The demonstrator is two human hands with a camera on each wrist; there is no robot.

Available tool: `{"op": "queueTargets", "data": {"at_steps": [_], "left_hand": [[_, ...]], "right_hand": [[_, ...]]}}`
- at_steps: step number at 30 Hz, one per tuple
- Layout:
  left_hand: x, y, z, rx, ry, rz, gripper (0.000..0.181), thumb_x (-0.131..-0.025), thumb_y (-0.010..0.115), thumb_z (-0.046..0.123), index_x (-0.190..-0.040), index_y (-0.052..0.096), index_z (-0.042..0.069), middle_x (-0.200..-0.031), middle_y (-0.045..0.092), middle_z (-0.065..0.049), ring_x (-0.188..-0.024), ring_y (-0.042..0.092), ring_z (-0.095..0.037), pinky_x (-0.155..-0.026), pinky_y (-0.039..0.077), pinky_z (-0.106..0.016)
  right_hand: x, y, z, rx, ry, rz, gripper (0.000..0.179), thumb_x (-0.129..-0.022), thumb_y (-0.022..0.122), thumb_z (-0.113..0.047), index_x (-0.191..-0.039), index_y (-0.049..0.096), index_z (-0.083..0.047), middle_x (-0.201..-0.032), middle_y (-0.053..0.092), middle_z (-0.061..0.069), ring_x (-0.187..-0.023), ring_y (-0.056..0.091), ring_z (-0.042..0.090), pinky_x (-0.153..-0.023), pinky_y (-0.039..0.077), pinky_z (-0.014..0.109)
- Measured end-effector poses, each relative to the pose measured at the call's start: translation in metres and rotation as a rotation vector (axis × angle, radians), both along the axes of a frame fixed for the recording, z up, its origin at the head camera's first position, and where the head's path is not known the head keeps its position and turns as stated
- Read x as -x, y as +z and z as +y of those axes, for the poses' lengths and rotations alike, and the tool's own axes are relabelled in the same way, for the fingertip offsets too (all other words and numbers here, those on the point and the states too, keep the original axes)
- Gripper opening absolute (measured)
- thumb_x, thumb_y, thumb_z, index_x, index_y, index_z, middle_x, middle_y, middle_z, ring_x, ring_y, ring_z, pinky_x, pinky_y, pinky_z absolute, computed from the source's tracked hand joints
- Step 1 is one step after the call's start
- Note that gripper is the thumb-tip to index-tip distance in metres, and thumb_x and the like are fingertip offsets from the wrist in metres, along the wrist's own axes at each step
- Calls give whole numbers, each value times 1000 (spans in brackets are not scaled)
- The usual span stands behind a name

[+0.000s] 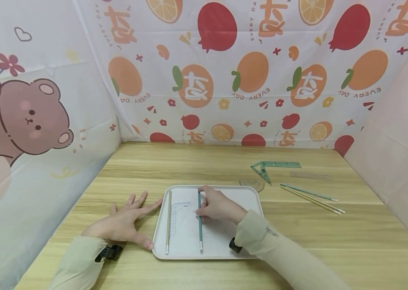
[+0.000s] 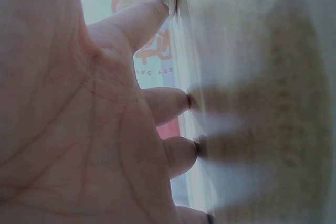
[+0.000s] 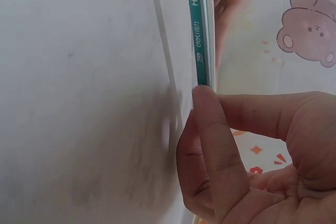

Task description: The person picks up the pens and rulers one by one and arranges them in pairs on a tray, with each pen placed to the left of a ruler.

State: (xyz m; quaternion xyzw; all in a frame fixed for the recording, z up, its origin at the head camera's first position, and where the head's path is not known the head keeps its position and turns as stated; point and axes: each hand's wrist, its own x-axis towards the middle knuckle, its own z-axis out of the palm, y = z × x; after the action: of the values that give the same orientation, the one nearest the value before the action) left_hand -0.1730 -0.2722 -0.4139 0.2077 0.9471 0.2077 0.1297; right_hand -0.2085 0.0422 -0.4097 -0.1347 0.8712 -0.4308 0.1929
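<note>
A white tray (image 1: 225, 247) lies on the wooden table. My right hand (image 1: 220, 205) pinches a green pencil (image 1: 200, 235) over the tray, its white eraser end toward me. In the right wrist view the green pencil (image 3: 196, 35) shows "HB" lettering, with thumb and fingertips on it. Left of it in the tray lie a clear set square (image 1: 179, 217) and a gold pencil (image 1: 168, 225) along the left side. My left hand (image 1: 124, 221) has its fingers spread on the table, thumb and index fingertip at the tray's left rim. The left wrist view shows its palm (image 2: 79, 129).
Right of the tray lie a green pencil (image 1: 310, 192) and two gold pencils (image 1: 314, 200). Behind them are a green angled ruler (image 1: 281, 164) and a faint clear ruler (image 1: 310, 175). A clear protractor (image 1: 256, 186) sits at the tray's far right corner. Printed cloths surround the table.
</note>
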Motion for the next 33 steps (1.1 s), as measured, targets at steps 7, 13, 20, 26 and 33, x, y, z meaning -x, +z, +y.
{"op": "queueTargets", "data": {"at_steps": [7, 13, 20, 26, 33], "left_hand": [[0, 0, 1, 5, 3, 8, 129, -60, 95, 70, -169, 35, 35, -176, 10, -35, -155, 3, -73, -100, -3, -101], [0, 0, 0, 1, 0, 1, 128, -60, 95, 69, -169, 34, 36, -176, 10, -35, -156, 2, -72, -100, -2, -102], [0, 1, 1, 5, 2, -2, 128, -60, 95, 70, -169, 35, 36, -176, 10, -34, -156, 2, -72, -100, -2, -102], [0, 1, 2, 15, 6, 14, 130, -59, 94, 71, -169, 35, 35, -176, 10, -34, -156, 4, -72, -100, -2, -101], [1, -1, 1, 8, 8, 6, 130, -59, 94, 70, -169, 34, 36, -176, 9, -34, -156, 2, -71, -101, -3, -101]], "right_hand": [[1, 1, -6, 3, -5, -3, 75, -95, 79, -5, -160, 40, -1, -74, 62, 1, -60, 60, 11, -54, 43, 21], [0, 3, -10, -5, -15, -21, 77, -95, 80, -4, -161, 40, -1, -76, 63, 2, -60, 62, 11, -55, 44, 21], [-2, 7, -17, -47, -41, -24, 79, -94, 81, -4, -162, 41, -1, -77, 66, 4, -60, 65, 12, -55, 42, 21], [-2, 9, -19, -73, -21, -9, 78, -94, 82, -5, -160, 42, 3, -77, 68, 5, -59, 63, 12, -53, 43, 20], [0, 5, -23, -129, 5, 17, 79, -94, 82, -8, -161, 41, 2, -74, 69, 4, -57, 62, 10, -51, 41, 20]]}}
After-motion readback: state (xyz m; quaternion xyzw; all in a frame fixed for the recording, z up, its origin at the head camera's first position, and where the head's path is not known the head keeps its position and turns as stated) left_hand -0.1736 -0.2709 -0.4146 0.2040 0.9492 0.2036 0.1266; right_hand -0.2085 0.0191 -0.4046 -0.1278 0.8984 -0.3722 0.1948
